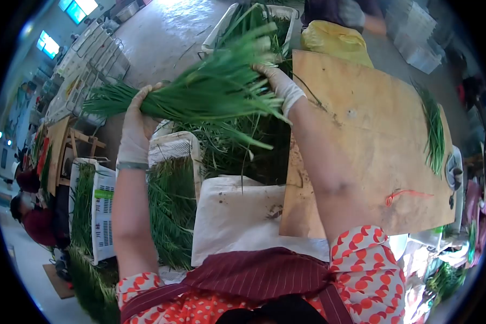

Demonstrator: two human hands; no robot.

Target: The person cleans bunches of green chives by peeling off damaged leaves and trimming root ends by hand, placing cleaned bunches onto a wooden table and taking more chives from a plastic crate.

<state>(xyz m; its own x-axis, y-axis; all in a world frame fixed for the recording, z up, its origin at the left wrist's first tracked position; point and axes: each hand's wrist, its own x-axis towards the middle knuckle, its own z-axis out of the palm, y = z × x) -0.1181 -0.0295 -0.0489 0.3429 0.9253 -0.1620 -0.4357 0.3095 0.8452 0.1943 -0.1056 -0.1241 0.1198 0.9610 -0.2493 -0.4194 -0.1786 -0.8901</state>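
A large bundle of long green stalks [200, 89] is held up in front of me, its right part blurred by motion. My left hand [136, 121], in a pale glove, is wrapped round the bundle's left part. At the right end, my gloved right hand [278, 86] has its fingers against the stalks; the fingertips are partly hidden. Loose green leaves [237, 146] lie below the bundle. To the right is a wooden board [362, 129] bearing a small green bunch [433, 129] and a red string [407, 195].
White crates [186, 141] with greens stand at the left and below my left arm. Another crate [289, 13] is beyond the bundle. A yellow sack [335, 40] lies behind the board, near a person's gloved hand [352, 12]. Another person [38, 218] is at the far left.
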